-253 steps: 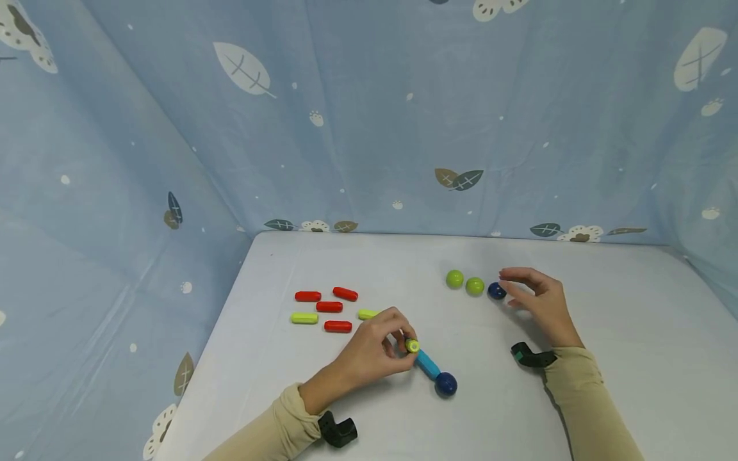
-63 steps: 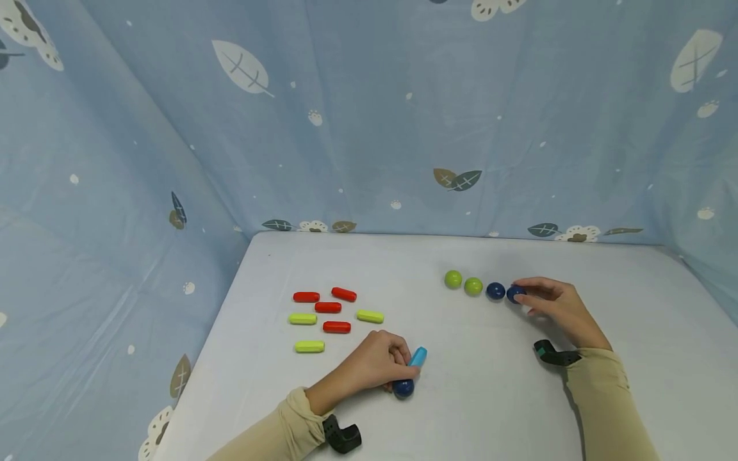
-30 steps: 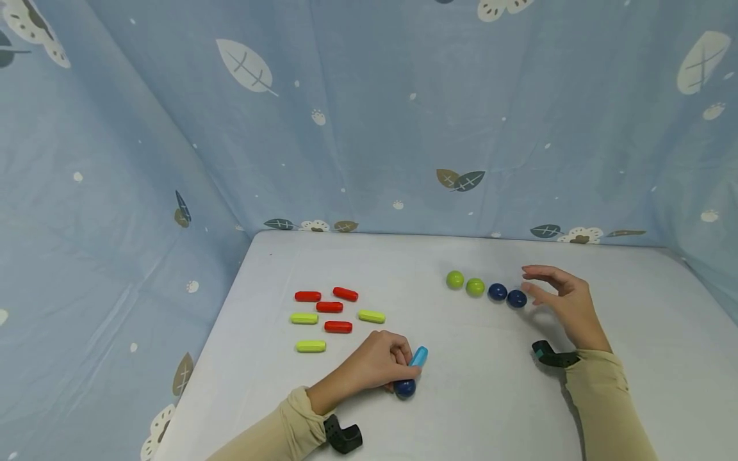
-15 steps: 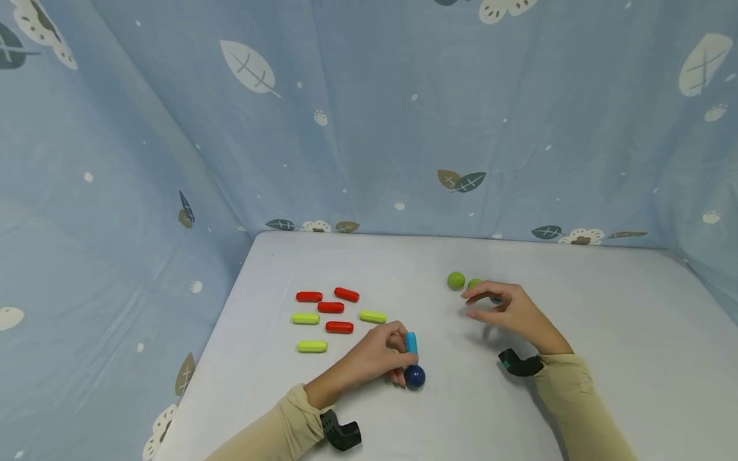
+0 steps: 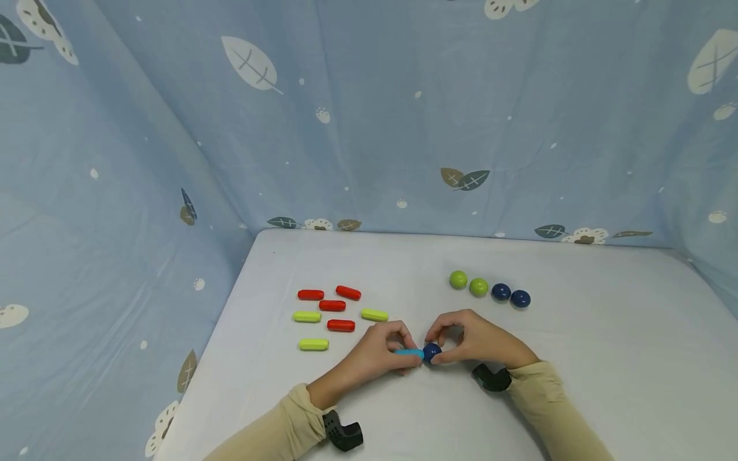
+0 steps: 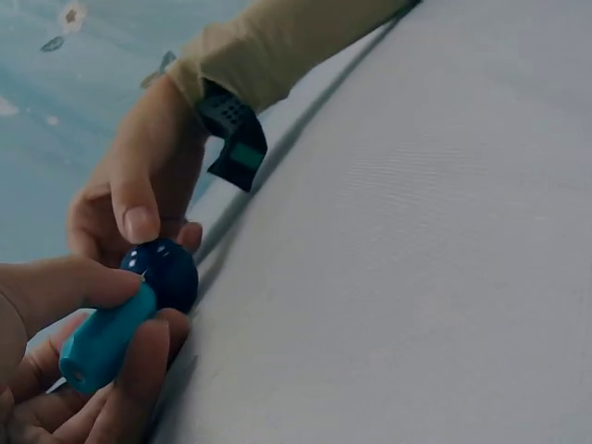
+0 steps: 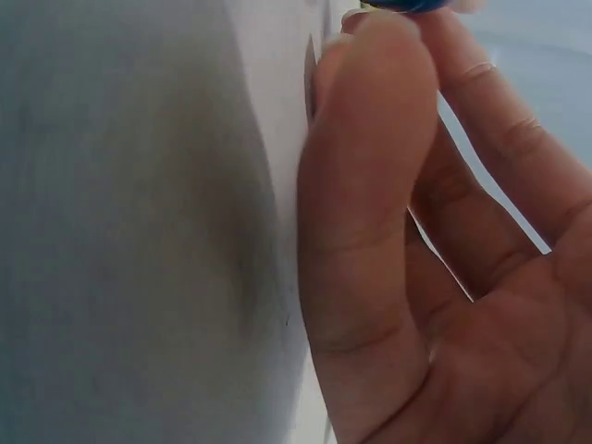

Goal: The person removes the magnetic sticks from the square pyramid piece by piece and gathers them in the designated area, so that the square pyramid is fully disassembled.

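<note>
Red and lime rods (image 5: pixel 329 306) lie at the left of the table (image 5: pixel 605 358). Nearer the front, the left hand (image 5: pixel 375 352) pinches a cyan rod (image 5: pixel 409 352) whose end touches a navy ball (image 5: pixel 432 351), pinched by the right hand (image 5: pixel 475 339). Four balls (image 5: pixel 489 289) sit in a row behind.

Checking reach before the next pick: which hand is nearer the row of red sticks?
Left. The left hand sits just right of and below the red sticks; the right hand is farther right, pinching the dark blue ball.
</note>
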Available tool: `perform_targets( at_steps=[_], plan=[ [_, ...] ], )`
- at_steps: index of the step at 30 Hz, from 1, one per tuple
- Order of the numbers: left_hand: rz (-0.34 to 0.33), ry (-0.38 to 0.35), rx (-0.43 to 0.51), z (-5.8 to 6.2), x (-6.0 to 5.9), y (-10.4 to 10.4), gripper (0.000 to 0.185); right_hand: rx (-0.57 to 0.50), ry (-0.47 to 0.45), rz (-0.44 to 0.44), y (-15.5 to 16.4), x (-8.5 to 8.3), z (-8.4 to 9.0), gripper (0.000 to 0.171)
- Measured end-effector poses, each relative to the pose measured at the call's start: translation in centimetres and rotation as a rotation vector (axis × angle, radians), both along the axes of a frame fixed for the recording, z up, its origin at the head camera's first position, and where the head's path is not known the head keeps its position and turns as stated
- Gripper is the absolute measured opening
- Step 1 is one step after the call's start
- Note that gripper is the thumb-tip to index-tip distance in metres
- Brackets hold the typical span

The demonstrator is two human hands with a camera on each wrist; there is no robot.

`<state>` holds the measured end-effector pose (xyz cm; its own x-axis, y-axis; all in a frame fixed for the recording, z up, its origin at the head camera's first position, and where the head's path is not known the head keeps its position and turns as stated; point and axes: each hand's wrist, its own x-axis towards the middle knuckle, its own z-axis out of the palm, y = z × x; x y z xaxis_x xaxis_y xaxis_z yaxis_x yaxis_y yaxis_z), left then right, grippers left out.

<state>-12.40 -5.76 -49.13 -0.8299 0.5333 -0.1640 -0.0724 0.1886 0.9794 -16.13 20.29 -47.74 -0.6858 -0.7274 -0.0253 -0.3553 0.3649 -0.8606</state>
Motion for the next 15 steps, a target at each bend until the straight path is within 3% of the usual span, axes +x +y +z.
perform_targets(
  at_steps=[9,11,15],
  plan=[
    [0.021,0.532,-0.393,1.3,0.6,0.3,0.012,0.017,0.032,0.023,-0.5,0.2,0.1,0.019],
    [0.022,0.593,-0.461,1.5,0.7,0.4,0.012,0.018,0.039,0.021,-0.5,0.2,0.1,0.019],
    [0.003,0.636,-0.511,1.8,0.8,0.5,0.013,0.02,0.034,0.016,-0.5,0.3,0.1,0.018]
  ],
)
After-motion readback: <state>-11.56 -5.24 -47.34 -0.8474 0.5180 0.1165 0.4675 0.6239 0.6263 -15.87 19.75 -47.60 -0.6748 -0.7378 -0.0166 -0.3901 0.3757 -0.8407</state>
